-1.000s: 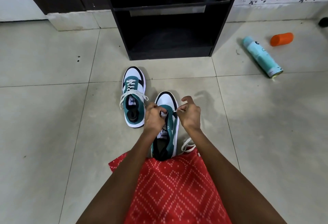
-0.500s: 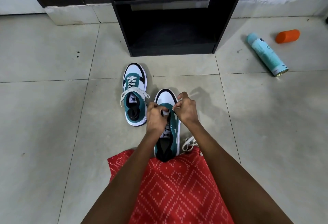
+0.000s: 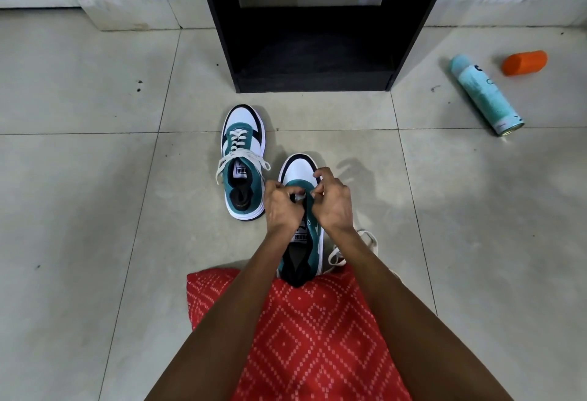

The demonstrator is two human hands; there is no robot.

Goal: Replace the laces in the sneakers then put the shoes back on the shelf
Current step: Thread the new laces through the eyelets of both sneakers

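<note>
Two teal, white and black sneakers stand on the tiled floor, toes towards the shelf. The left sneaker point(image 3: 243, 162) is laced, its white lace ends hanging loose over both sides. Over the front eyelets of the right sneaker point(image 3: 301, 235) both my hands are at work. My left hand point(image 3: 282, 207) and my right hand point(image 3: 333, 202) each pinch the white lace point(image 3: 299, 198) at the tongue. A slack loop of that lace point(image 3: 365, 243) lies on the floor to the shoe's right. The black shelf point(image 3: 314, 80) stands just beyond the shoes, its bottom compartment bare.
A light blue spray can point(image 3: 486, 95) lies on the floor at the right, with an orange cap point(image 3: 524, 63) beside it. A red patterned cloth point(image 3: 305, 330) covers my lap in the foreground. A container sits on the upper shelf at the frame's top.
My right hand has drawn in from the shoe's right side to meet the left hand over the eyelets. The view has tilted down slightly.
</note>
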